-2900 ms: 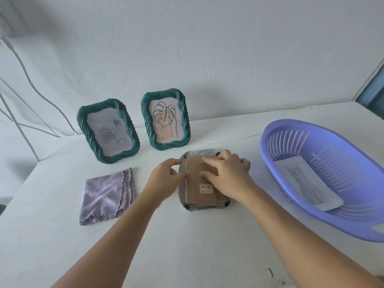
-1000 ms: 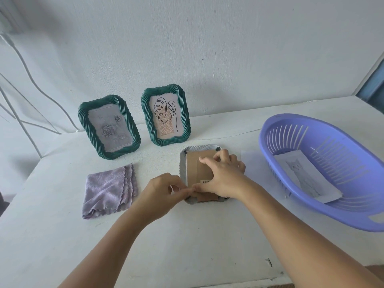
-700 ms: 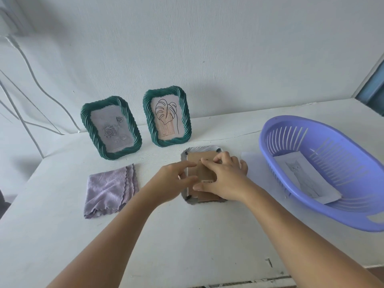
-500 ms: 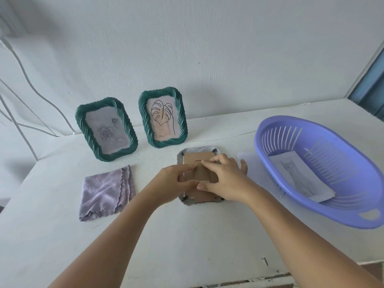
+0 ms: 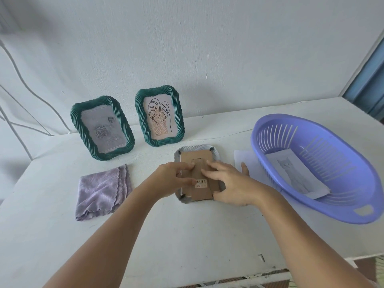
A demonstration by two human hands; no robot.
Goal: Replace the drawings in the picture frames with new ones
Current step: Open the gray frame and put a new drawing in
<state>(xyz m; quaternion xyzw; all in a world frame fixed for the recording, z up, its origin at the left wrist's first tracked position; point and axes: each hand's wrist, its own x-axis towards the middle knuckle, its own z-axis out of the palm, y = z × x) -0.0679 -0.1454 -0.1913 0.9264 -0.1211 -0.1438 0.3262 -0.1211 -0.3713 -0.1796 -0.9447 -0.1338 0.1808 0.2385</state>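
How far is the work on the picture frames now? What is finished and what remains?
Two green frames stand upright with drawings inside; whether these are new I cannot tell. In hand: the third frame lies face down, left hand and right hand on its cardboard back. Left: a cat drawing lies in the purple basket, not yet framed.

You can see a barcode sticker (image 5: 201, 181) on the cardboard backing (image 5: 199, 175) of the face-down frame, with red print beneath it too blurred to read. Small print under the leaf drawing (image 5: 159, 117) is also illegible.
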